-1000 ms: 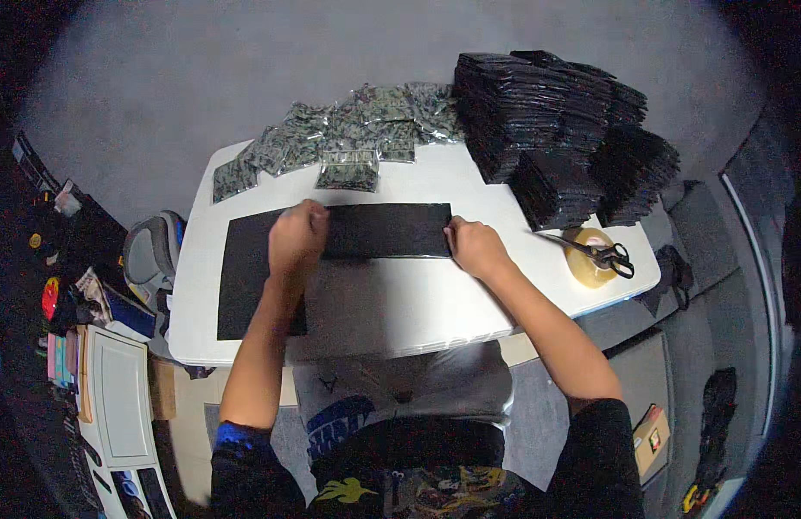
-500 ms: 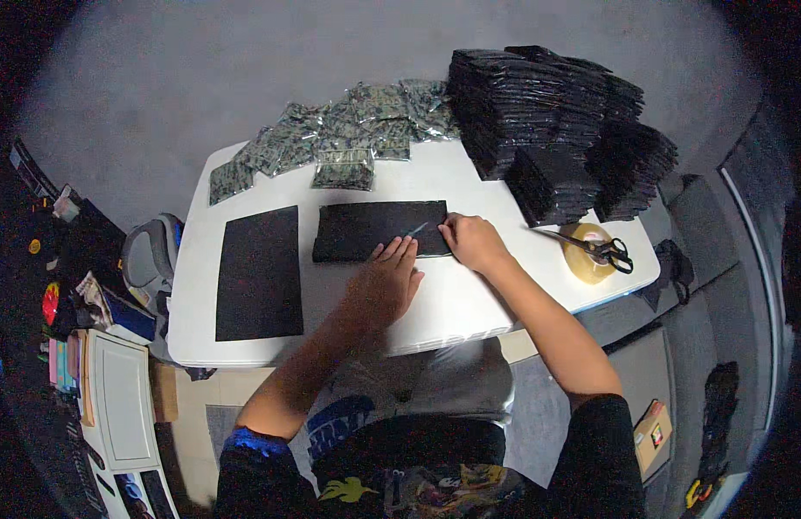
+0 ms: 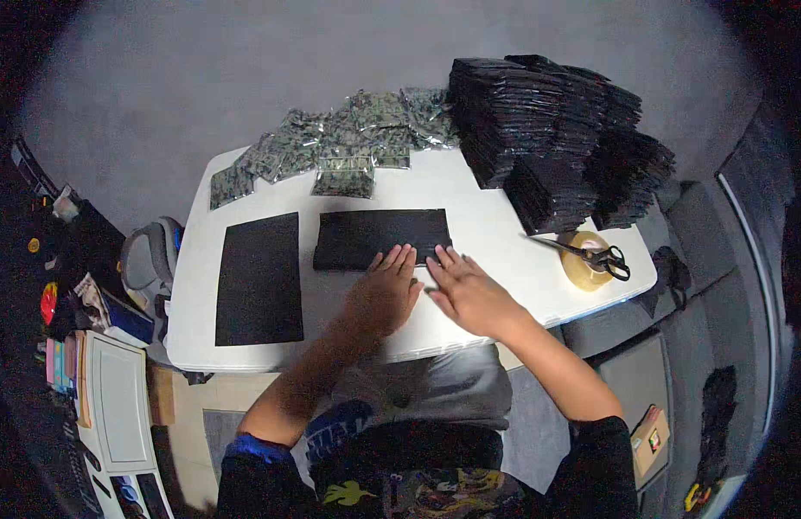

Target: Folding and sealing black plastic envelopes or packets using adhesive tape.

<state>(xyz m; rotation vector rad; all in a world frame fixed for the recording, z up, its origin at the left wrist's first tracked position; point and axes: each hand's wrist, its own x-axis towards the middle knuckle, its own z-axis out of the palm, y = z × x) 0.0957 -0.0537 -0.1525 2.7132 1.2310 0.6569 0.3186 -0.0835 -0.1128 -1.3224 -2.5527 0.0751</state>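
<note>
From the head view, here's the flat black packet (image 3: 374, 235), lying lengthwise on the white surface (image 3: 495, 195) — and both hands are on its near side. The left hand (image 3: 385, 292) lies palm-down, fingers close together, tips at the packet's near edge. The right hand (image 3: 471, 294) comes in at the packet's near right corner, fingers slightly spread, thumb out to the side. The hands are apart, just beside each other, both unclenched and neither clamped on anything. Left of the packet, well clear of it, a black sheet (image 3: 259, 279) lies flat; beyond the packet sit clear-wrapped camouflage packs (image 3: 344, 177). Farther back and right of it — a tall heap of black bags (image 3: 539, 130). Right of the packet, black scissors (image 3: 596, 257) rest across a yellowish tape roll (image 3: 580, 277).
</note>
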